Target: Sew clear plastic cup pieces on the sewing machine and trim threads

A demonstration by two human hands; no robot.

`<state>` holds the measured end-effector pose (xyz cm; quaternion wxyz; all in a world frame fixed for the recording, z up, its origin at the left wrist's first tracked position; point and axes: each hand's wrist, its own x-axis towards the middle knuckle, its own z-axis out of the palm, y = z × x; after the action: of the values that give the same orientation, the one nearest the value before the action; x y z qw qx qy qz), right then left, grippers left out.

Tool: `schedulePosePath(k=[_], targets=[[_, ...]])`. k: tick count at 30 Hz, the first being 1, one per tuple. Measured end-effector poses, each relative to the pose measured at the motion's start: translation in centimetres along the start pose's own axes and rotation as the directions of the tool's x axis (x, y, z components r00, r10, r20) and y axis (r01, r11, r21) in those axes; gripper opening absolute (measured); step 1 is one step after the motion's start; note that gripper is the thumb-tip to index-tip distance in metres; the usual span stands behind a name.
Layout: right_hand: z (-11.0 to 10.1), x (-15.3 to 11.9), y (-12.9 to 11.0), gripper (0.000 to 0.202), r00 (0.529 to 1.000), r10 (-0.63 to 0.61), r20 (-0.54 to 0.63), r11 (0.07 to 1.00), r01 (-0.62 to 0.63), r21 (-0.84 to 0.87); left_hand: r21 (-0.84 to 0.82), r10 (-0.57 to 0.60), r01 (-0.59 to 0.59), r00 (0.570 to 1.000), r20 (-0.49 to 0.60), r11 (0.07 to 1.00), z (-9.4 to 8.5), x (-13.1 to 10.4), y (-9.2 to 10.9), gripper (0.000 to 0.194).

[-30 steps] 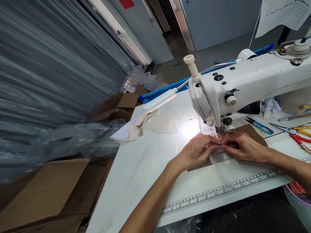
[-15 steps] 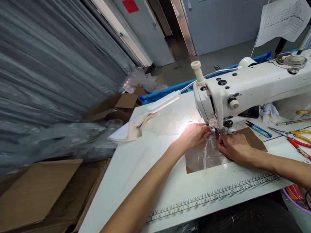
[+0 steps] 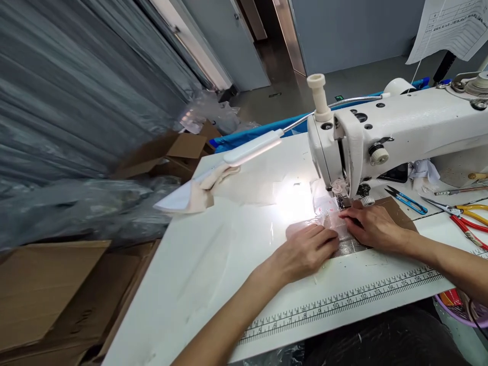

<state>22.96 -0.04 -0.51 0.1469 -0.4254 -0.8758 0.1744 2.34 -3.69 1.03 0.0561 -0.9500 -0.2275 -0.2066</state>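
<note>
The white sewing machine (image 3: 407, 124) stands at the right, its presser foot (image 3: 343, 202) down by the work. Thin, see-through whitish material (image 3: 328, 219) with small pinkish marks lies under and in front of the foot, over a brown plate (image 3: 398, 216). My left hand (image 3: 305, 251) is closed, fingers curled at the material's near left edge. Just right of the foot, my right hand (image 3: 375, 223) pinches the same material between thumb and fingers. The fingertips of both hands are partly hidden.
A lit lamp (image 3: 253, 147) on a bendy neck shines left of the needle area. Beige fabric (image 3: 202, 195) lies at the table's left edge. Blue thread snips (image 3: 407, 200) and red-and-yellow-handled tools (image 3: 467, 216) lie right. A printed ruler (image 3: 335, 305) runs along the front; cardboard boxes (image 3: 49, 290) stand left.
My left hand has come back from beside the presser foot toward the front edge. The right hand stays near the foot. More whitish material shows behind and left of the foot. The view has shifted slightly.
</note>
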Motion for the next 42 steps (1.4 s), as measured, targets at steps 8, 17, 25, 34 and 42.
schedulePosePath(k=[8, 17, 25, 34, 42], targets=[[-2.9, 0.0, 0.8, 0.029, 0.988, 0.064, 0.137, 0.961, -0.098, 0.257, -0.269, -0.524, 0.503, 0.852, -0.004, 0.821, 1.2, 0.0, -0.4, 0.019], [-0.7, -3.4, 0.2, 0.042, 0.952, -0.305, 0.040, 0.952, 0.303, 0.050, -0.314, -0.589, 0.560, 0.808, 0.004, 0.767, 1.0, 0.3, 0.1, 0.022], [-1.9, -3.0, 0.5, 0.039, 0.945, -0.307, 0.115, 0.940, 0.282, 0.192, -0.022, -0.144, 0.142, 0.985, -0.093, 0.990, 1.4, 0.1, 0.4, 0.013], [-4.0, -0.5, 1.4, 0.026, 0.943, -0.256, 0.212, 0.906, 0.157, 0.393, -0.014, -0.104, 0.103, 0.989, -0.105, 0.995, 1.4, -0.2, 0.0, 0.017], [-1.3, -1.1, 2.2, 0.038, 0.981, -0.196, -0.003, 0.948, 0.190, 0.257, 0.002, -0.082, 0.083, 0.982, -0.169, 0.997, 1.5, 0.2, 0.2, 0.013]])
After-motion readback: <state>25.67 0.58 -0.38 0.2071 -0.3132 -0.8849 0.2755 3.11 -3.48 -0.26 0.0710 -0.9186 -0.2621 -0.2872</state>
